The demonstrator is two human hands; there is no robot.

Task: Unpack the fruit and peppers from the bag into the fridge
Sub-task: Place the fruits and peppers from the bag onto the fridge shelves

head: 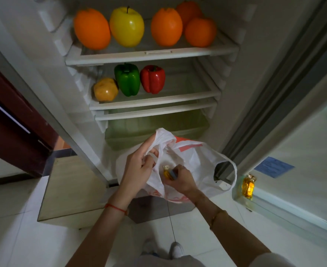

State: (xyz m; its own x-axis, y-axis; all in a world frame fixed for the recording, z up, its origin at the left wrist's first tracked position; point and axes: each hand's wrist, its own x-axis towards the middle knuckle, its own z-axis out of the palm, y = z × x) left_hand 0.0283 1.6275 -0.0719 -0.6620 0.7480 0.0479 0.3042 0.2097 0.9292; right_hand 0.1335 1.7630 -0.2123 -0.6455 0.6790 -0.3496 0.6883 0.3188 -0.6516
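The open fridge holds several oranges [166, 26] and a yellow apple [127, 26] on the top shelf [153, 54]. One shelf lower stand a green pepper [127, 79], a red pepper [152, 79] and a yellow fruit [105, 89]. In front of the fridge hangs a white plastic bag [195, 160] with red print. My left hand [137, 166] grips the bag's left handle and rim. My right hand [180, 180] is in the bag's mouth, pinching a small yellow wrapped item [167, 172].
A pale green crisper drawer [156, 130] sits below the shelves. The fridge door stands open on the right, with a gold-wrapped packet [248, 186] in its lower door bin. A mirrored box [70, 189] stands on the white tiled floor at left.
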